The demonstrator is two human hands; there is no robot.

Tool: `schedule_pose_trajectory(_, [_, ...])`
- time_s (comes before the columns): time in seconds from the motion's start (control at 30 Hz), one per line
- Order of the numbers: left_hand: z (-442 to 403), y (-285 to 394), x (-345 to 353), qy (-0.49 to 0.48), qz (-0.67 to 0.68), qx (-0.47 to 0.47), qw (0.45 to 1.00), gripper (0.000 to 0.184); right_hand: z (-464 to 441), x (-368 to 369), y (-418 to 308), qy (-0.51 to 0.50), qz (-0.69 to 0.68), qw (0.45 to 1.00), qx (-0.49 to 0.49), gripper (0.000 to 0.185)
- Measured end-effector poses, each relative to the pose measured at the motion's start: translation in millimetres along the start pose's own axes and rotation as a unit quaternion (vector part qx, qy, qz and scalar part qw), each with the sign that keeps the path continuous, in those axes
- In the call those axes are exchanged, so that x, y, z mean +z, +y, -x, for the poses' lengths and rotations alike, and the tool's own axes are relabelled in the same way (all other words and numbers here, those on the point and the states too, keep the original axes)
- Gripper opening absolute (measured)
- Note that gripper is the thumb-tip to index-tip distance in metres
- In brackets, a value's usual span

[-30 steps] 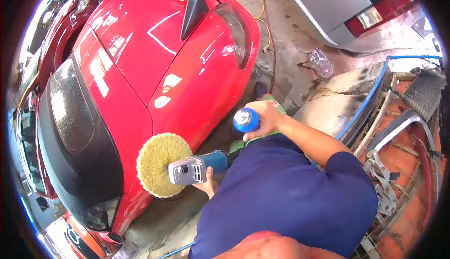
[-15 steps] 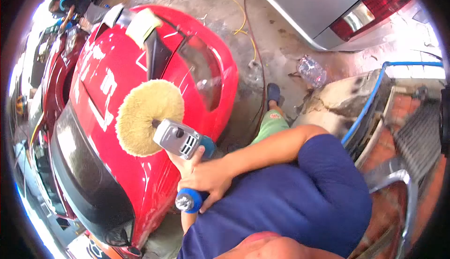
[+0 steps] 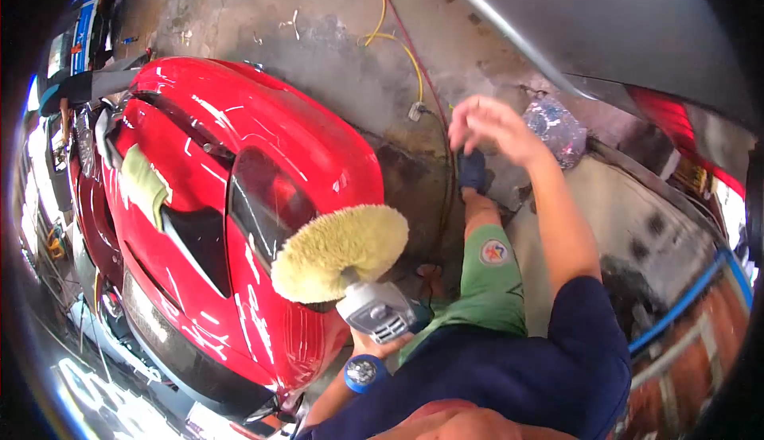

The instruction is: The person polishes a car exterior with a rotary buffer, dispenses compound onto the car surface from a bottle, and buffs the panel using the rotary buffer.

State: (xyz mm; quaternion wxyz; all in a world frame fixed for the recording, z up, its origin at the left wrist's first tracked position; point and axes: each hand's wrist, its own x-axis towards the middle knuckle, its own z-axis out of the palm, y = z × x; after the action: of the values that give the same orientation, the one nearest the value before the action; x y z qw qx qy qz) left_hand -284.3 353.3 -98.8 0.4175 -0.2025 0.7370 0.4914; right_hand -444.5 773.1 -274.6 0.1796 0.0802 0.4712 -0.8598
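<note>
In hand point(image 3: 380, 346), polisher point(image 3: 374, 311) (disc point(image 3: 338, 253) perhaps woollen).

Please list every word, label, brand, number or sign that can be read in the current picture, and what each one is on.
None can be read with certainty.
Round badge on the green shorts: a coloured emblem shows, but any lettering is too small to read.
Polisher in the left hand: no legible lettering on its grey head.
Red car: no legible lettering.

R hand point(image 3: 495, 131) blurry, L hand point(image 3: 379, 347) pt. behind polisher point(image 3: 374, 313), grey veh. point(image 3: 605, 22) pt. cropped
</note>
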Motion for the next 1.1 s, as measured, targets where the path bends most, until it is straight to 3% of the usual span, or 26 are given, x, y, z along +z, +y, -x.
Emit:
schedule_pose_trajectory(0.07, [-20,-10,-8,-0.03,-0.073,-0.044,0.996,0.101,-64,-110,146,0.186,0.236,0.948,0.107,0.034])
schedule_pose_trajectory(0.1, [-31,-16,-7,-0.045,-0.099,-0.063,0.992,0.099,-86,-158,226,0.18,0.346,0.903,0.177,0.037])
schedule_pose_trajectory(0.17, [-53,-20,-4,-0.063,-0.117,-0.101,0.986,0.089,-125,-185,302,0.142,0.421,0.848,0.288,0.047])
schedule_pose_trajectory(0.2, [-57,-26,-5,-0.066,-0.108,-0.121,0.985,0.081,-147,-191,331,0.106,0.492,0.815,0.287,0.049])
schedule_pose_trajectory(0.23, [-57,-53,-12,-0.056,-0.097,-0.109,0.988,0.099,-170,-192,358,0.069,0.56,0.776,0.281,0.052])
schedule_pose_trajectory(0.27, [-59,-63,-12,-0.05,-0.083,-0.13,0.987,0.099,-194,-192,380,0.027,0.625,0.731,0.273,0.054])
schedule_pose_trajectory(0.3, [-68,-68,-12,-0.046,-0.074,-0.153,0.984,0.099,-219,-178,372,0.024,0.631,0.711,0.308,0.056])
schedule_pose_trajectory(0.4, [-90,-69,-11,-0.039,-0.052,-0.211,0.975,0.099,-298,-165,394,-0.006,0.64,0.722,0.261,0.055])
schedule_pose_trajectory(0.5, [-108,-70,-3,-0.025,-0.037,-0.232,0.972,0.098,-318,-144,373,-0.041,0.787,0.577,0.212,0.057])
schedule_pose_trajectory(0.6, [-114,-69,4,-0.024,-0.028,-0.238,0.971,0.098,-308,-176,404,-0.091,0.843,0.465,0.253,0.055])
schedule_pose_trajectory(0.67, [-116,-67,5,-0.027,-0.022,-0.233,0.972,0.098,-275,-185,398,-0.166,0.895,0.355,0.215,0.049])
schedule_pose_trajectory(0.73, [-113,-63,5,-0.035,-0.02,-0.222,0.974,0.097,-236,-196,383,-0.236,0.902,0.304,0.194,0.04])
schedule_pose_trajectory(0.77, [-111,-59,6,-0.038,-0.018,-0.216,0.976,0.097,-220,-209,388,-0.291,0.869,0.299,0.264,0.037])
schedule_pose_trajectory(0.83, [-103,-53,5,-0.047,-0.017,-0.195,0.98,0.097,-166,-256,436,-0.296,0.859,0.302,0.289,0.032])
schedule_pose_trajectory(0.97, [-76,-32,-12,-0.067,-0.013,-0.131,0.989,0.097,-76,-205,308,-0.31,0.821,0.4,0.262,0.031])
schedule_pose_trajectory(1.1, [-35,-14,-25,-0.07,0.018,-0.061,0.996,0.096,11,-135,203,-0.254,0.815,0.47,0.224,0.062])
